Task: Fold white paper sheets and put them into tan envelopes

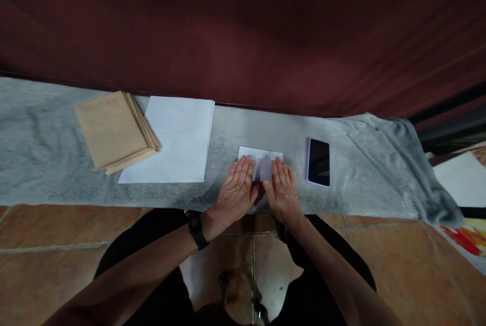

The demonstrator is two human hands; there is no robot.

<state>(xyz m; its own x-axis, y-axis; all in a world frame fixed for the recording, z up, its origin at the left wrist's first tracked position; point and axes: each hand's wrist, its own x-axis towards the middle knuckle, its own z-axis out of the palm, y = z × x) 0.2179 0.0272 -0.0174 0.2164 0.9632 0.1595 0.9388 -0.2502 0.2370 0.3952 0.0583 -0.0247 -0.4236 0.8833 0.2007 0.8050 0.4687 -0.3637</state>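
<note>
A small white piece of paper (pixel 261 156), seemingly folded, lies on the grey cloth in front of me. My left hand (pixel 238 187) rests flat on its left part, fingers stretched out and close together. On its right part lies my right hand (pixel 281 188), also flat, with the thumb held a little apart. Between the two hands the middle of the paper shows; its near edge is partly hidden by them. Neither hand grips anything.
A stack of white sheets (pixel 174 138) lies to the left, with brown envelopes (pixel 112 128) overlapping it. On the right is a phone (pixel 319 162) in a light purple case. Grey cloth (pixel 258 121) covers the narrow surface; a dark red curtain (pixel 243 37) hangs behind.
</note>
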